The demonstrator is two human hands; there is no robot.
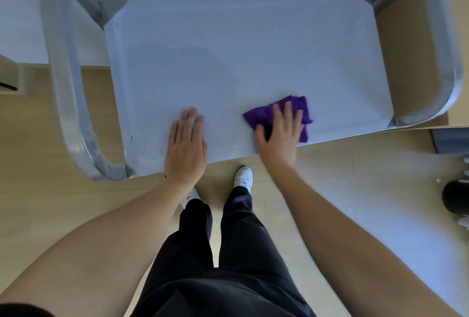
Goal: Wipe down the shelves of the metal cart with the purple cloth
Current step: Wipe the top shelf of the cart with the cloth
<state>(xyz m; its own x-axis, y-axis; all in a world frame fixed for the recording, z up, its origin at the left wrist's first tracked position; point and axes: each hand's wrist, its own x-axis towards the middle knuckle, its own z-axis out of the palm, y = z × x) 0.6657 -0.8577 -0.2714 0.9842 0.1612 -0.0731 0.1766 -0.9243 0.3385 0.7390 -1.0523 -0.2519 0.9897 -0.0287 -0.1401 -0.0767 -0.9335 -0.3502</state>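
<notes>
The metal cart's top shelf (228, 57) fills the upper half of the head view, a flat pale grey tray seen from above. A crumpled purple cloth (300, 106) lies on it near the front edge, right of centre. My right hand (281, 131) presses flat on the cloth with straight, spread fingers. Left of it, my left hand (186, 146) rests flat on the bare shelf at the front edge, fingers straight and together. Lower shelves are hidden under the top one.
Curved tube handles rise at the cart's left end (66, 83) and right end (441, 63). A white wall runs behind the cart. My legs and white shoes (243, 177) stand on the wood floor (38, 164) just below the shelf. A dark round object (455, 198) sits at the right edge.
</notes>
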